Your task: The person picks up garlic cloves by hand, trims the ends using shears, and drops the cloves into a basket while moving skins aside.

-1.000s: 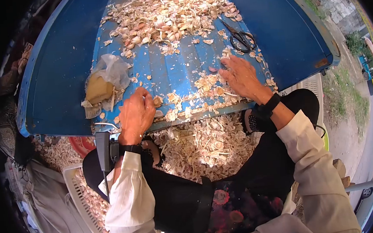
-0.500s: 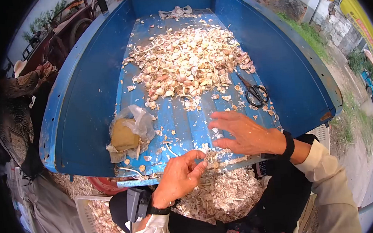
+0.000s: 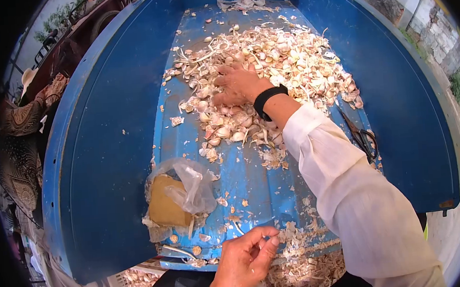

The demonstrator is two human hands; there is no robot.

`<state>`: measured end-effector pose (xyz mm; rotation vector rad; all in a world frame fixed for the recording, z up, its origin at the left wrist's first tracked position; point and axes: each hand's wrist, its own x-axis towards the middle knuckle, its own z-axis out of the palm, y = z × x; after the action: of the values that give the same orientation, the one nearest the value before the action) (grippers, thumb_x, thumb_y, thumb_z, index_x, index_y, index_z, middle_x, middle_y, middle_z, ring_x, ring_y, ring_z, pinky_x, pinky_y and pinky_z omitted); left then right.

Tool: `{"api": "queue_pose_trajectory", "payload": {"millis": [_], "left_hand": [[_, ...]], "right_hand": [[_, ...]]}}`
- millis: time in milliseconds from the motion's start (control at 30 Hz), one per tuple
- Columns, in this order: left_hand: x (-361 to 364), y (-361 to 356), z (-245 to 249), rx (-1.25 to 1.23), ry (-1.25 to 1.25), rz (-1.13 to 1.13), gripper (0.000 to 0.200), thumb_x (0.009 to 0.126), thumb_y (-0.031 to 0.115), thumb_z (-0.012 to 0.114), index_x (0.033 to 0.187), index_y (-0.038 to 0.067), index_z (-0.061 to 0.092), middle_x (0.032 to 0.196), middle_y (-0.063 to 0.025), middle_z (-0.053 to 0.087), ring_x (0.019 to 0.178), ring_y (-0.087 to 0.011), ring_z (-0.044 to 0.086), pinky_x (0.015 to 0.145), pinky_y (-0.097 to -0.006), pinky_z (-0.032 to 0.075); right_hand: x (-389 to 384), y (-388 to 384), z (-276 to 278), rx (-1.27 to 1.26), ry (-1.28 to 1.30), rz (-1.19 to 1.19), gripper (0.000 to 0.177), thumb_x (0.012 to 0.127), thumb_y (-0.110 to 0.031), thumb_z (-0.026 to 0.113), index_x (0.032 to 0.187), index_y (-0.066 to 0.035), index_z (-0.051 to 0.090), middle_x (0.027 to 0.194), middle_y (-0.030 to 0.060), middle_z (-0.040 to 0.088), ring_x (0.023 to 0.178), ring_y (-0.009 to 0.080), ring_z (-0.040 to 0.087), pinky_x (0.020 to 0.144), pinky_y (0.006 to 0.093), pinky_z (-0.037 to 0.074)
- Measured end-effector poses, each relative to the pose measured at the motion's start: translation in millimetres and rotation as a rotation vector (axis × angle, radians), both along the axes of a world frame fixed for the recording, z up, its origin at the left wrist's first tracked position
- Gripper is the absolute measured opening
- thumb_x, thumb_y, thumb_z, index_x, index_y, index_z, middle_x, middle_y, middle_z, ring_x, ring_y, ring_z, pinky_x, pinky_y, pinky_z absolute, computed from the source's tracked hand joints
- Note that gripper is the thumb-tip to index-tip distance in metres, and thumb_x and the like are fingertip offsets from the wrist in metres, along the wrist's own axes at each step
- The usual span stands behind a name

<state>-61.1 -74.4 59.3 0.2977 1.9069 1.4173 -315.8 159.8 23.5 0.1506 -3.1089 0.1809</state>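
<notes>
Forward goes the right hand (image 3: 237,87), off the near edge of the blue ridged metal bed (image 3: 265,194), fingers apart on the mid-bed heap of pinkish-white garlic cloves (image 3: 294,64)! Left hand (image 3: 246,257): near edge, fingers curled, grip unclear.

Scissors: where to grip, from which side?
Probably by the black handle loops, from above at the near end. The scissors lie with their loops toward the person and blades pointing away, toward the garlic pile; the blue side wall probably crowds a right-side approach.
</notes>
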Motion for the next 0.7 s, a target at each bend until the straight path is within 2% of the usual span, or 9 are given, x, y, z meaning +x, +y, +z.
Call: {"api": "queue_pose_trajectory", "payload": {"millis": [133,200,267,433,500,567,600,633,700], "left_hand": [[-5.6,10.0,-3.1,0.037,0.053,0.011,0.020,0.094,0.014,0.064,0.108,0.000,0.065,0.065,0.0057,0.053,0.058,0.0005,0.041,0.049,-0.0185,0.031],[-4.2,12.1,-3.4,0.047,0.106,0.002,0.019,0.094,0.013,0.063,0.107,0.000,0.065,0.065,0.0054,0.053,0.057,0.0006,0.041,0.049,-0.0187,0.031],[1.4,12.6,-0.9,0.043,0.122,-0.009,0.019,0.094,0.013,0.063,0.107,0.000,0.065,0.065,0.0052,0.053,0.057,0.0006,0.041,0.048,-0.0189,0.031],[19.6,14.0,4.3,0.026,0.176,-0.041,0.019,0.093,0.013,0.064,0.106,-0.001,0.065,0.064,0.0041,0.054,0.055,0.0005,0.041,0.047,-0.0198,0.031],[28.5,17.3,9.9,0.054,0.092,-0.004,0.019,0.092,0.013,0.065,0.106,-0.001,0.065,0.064,0.0038,0.055,0.055,0.0005,0.042,0.047,-0.0195,0.032],[36.1,17.1,10.2,0.018,0.069,-0.037,0.020,0.092,0.013,0.065,0.107,-0.001,0.065,0.064,0.0036,0.055,0.055,0.0004,0.043,0.047,-0.0194,0.033],[37.5,18.1,9.5,-0.012,0.046,-0.064,0.022,0.092,0.013,0.066,0.108,-0.001,0.065,0.064,0.0035,0.056,0.055,0.0003,0.044,0.047,-0.0193,0.034],[36.9,19.7,8.6,-0.006,-0.061,-0.026,0.022,0.091,0.013,0.067,0.108,-0.001,0.066,0.065,0.0016,0.059,0.054,-0.0004,0.047,0.047,-0.0196,0.036],[28.0,20.6,3.7,-0.042,-0.059,-0.071,0.022,0.091,0.013,0.067,0.106,-0.002,0.066,0.065,0.0004,0.060,0.054,-0.0009,0.047,0.047,-0.0202,0.037]], "right_hand": [[45.7,28.8,-3.9,-0.001,-0.123,0.172,0.062,0.084,-0.061,0.051,0.127,-0.018,0.060,0.144,0.0153,0.043,0.136,0.0306,0.033,0.110,0.0569,0.022],[84.8,36.6,-21.0,0.049,0.044,0.235,0.067,0.084,-0.064,0.048,0.133,-0.019,0.055,0.143,0.0151,0.043,0.134,0.0339,0.037,0.107,0.0554,0.024],[134.8,38.3,-29.7,0.076,0.173,0.302,0.076,0.084,-0.071,0.045,0.138,-0.018,0.050,0.146,0.0184,0.039,0.135,0.0389,0.033,0.109,0.0575,0.019],[204.2,47.0,-9.4,-0.052,0.109,0.304,0.079,0.085,-0.073,0.043,0.140,-0.016,0.048,0.150,0.0221,0.032,0.139,0.0446,0.026,0.110,0.0617,0.017],[187.3,66.1,13.6,-0.180,0.253,0.265,0.072,0.087,-0.065,0.052,0.135,-0.011,0.051,0.148,0.0249,0.034,0.136,0.0434,0.032,0.110,0.0562,0.025],[142.6,104.7,34.3,-0.245,0.433,0.038,0.064,0.088,-0.055,0.057,0.131,-0.008,0.054,0.144,0.0274,0.040,0.132,0.0433,0.039,0.109,0.0513,0.030],[108.6,133.5,29.2,-0.118,0.506,-0.046,0.066,0.088,-0.058,0.055,0.132,-0.009,0.054,0.145,0.0273,0.038,0.132,0.0432,0.040,0.109,0.0516,0.031],[84.7,153.8,33.9,-0.071,0.422,-0.140,0.074,0.088,-0.062,0.053,0.137,-0.007,0.049,0.149,0.0264,0.032,0.139,0.0413,0.030,0.113,0.0502,0.025],[34.5,193.3,27.3,-0.009,0.351,-0.205,0.077,0.087,-0.065,0.052,0.140,-0.008,0.047,0.147,0.0260,0.036,0.135,0.0415,0.036,0.112,0.0481,0.030]]}}
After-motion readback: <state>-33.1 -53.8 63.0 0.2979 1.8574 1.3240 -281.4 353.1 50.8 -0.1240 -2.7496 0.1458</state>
